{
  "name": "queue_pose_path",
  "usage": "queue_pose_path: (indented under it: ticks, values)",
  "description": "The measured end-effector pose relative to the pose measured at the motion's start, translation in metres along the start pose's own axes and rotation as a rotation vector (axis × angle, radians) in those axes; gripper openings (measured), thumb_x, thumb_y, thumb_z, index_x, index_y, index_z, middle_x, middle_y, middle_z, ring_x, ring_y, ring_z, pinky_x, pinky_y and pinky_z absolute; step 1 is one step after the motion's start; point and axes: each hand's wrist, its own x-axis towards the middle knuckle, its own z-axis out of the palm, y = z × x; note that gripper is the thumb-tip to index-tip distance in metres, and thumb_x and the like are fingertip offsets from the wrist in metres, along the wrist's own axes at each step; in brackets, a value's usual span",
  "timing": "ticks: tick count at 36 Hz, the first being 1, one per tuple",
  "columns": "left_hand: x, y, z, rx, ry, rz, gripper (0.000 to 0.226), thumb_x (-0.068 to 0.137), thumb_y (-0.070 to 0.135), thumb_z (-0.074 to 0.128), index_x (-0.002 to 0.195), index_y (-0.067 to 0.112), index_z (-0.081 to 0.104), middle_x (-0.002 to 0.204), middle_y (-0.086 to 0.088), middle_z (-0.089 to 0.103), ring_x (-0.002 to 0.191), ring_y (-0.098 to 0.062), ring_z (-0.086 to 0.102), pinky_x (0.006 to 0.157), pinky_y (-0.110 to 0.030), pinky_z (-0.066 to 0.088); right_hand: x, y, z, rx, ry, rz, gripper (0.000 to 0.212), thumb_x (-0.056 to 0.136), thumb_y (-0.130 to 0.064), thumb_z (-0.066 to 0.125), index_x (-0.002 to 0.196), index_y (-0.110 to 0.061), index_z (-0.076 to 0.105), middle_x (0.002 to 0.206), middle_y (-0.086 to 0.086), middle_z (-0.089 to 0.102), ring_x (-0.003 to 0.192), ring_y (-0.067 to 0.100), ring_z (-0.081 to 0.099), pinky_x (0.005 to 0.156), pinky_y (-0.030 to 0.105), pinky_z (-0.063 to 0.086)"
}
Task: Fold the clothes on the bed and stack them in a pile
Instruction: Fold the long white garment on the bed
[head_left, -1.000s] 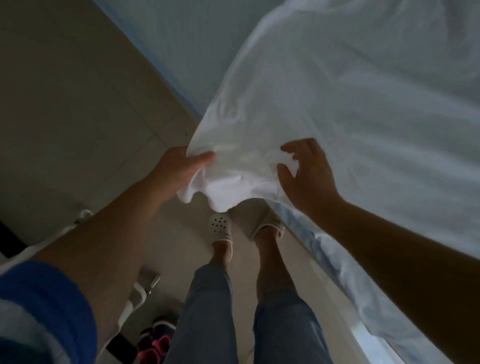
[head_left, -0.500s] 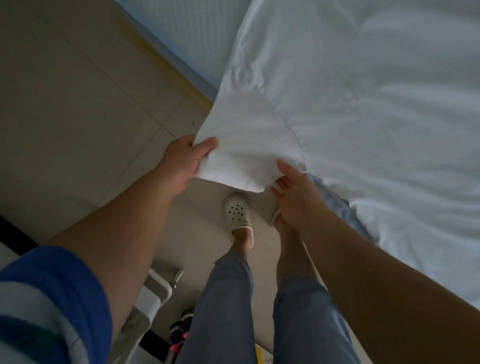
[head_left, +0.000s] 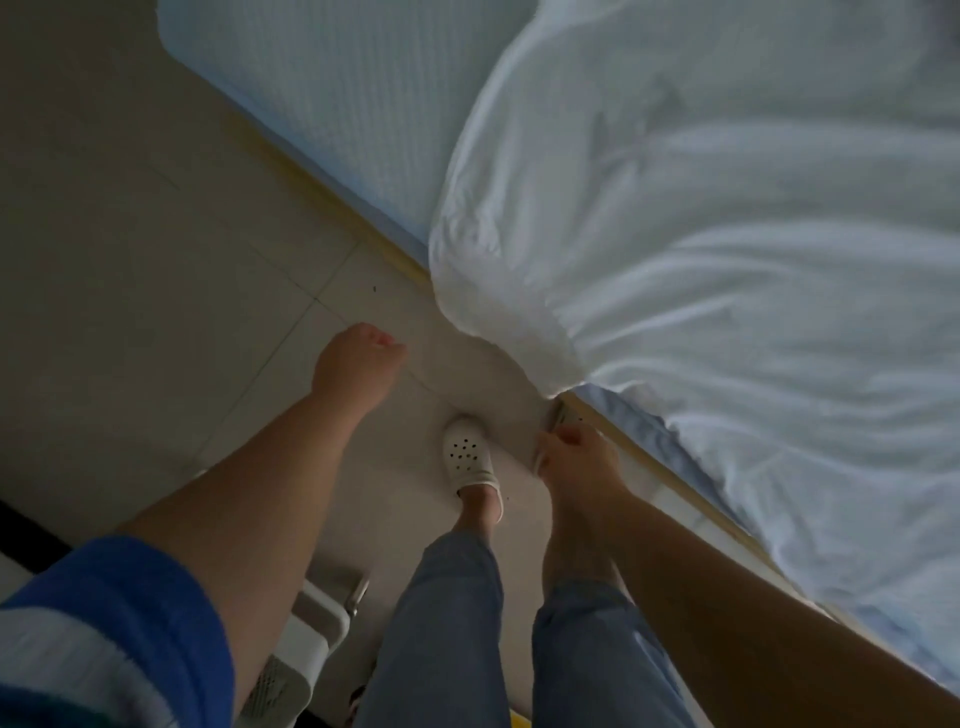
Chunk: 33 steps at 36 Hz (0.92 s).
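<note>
A large white garment (head_left: 727, 260) lies spread and rumpled on the bed (head_left: 337, 93), and its near corner (head_left: 498, 322) hangs over the bed's edge. My left hand (head_left: 358, 364) hovers over the floor to the left of that corner, apart from the cloth, with loosely curled fingers that hold nothing. My right hand (head_left: 571, 452) is low beside the bed's edge, just below the hanging corner. Its fingers are loosely curled, and no cloth shows in them.
The bed has a pale blue sheet and a wooden side rail (head_left: 332, 202) that runs diagonally. I stand on a tiled floor (head_left: 156, 260) in white clogs (head_left: 467, 457). A white plastic basket (head_left: 306, 644) stands at my lower left.
Both hands have let go of the white garment's corner and drawn back toward me. The cloth has dropped and now hangs over the bed's edge.
</note>
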Motion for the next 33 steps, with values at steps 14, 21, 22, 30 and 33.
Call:
queue_pose_path:
  ticks: [14, 21, 22, 30, 33]
  values:
    - [-0.028, 0.216, -0.002, 0.084, -0.190, 0.368, 0.007, 0.083, 0.027, 0.063, 0.086, 0.021, 0.060, 0.086, -0.003, 0.064, 0.088, -0.026, 0.064, 0.079, -0.033, 0.048, -0.008, -0.039, -0.183, -0.048, 0.059, -0.119, 0.012, 0.088, -0.028, 0.060, 0.077, -0.023, 0.059, 0.080, 0.000, 0.065, 0.081, 0.019, 0.063, 0.073, 0.030, 0.047]
    - [0.000, 0.335, 0.048, 0.262, -0.140, 0.490, 0.018, 0.084, 0.029, 0.062, 0.101, 0.020, 0.061, 0.088, 0.003, 0.055, 0.091, -0.024, 0.057, 0.075, -0.026, 0.038, 0.062, -0.045, -0.292, 0.201, 0.186, -0.106, 0.010, 0.085, -0.028, 0.065, 0.093, -0.023, 0.061, 0.079, -0.003, 0.066, 0.079, 0.017, 0.064, 0.067, 0.030, 0.048]
    - [0.005, 0.352, 0.055, 0.272, -0.136, 0.495, 0.023, 0.085, 0.030, 0.062, 0.105, 0.020, 0.060, 0.090, 0.003, 0.056, 0.091, -0.023, 0.057, 0.075, -0.025, 0.037, 0.072, -0.047, -0.308, 0.207, 0.216, -0.122, 0.015, 0.085, -0.028, 0.065, 0.098, -0.022, 0.060, 0.083, -0.002, 0.065, 0.082, 0.018, 0.063, 0.071, 0.031, 0.048]
    - [0.048, 0.465, 0.103, 0.227, -0.110, 0.500, 0.039, 0.085, 0.043, 0.060, 0.112, 0.015, 0.059, 0.115, -0.005, 0.061, 0.106, -0.026, 0.056, 0.078, -0.025, 0.035, 0.142, -0.080, -0.403, 0.194, 0.459, -0.218, 0.051, 0.080, -0.036, 0.069, 0.124, -0.022, 0.048, 0.101, -0.004, 0.061, 0.090, 0.021, 0.060, 0.077, 0.031, 0.046]
    - [0.063, 0.493, 0.115, 0.151, -0.144, 0.491, 0.029, 0.084, 0.044, 0.060, 0.092, 0.017, 0.064, 0.104, -0.008, 0.066, 0.099, -0.029, 0.060, 0.081, -0.030, 0.044, 0.162, -0.098, -0.415, 0.032, 0.622, -0.341, 0.069, 0.077, -0.037, 0.072, 0.135, -0.026, 0.037, 0.126, 0.001, 0.045, 0.106, 0.021, 0.052, 0.088, 0.033, 0.041]
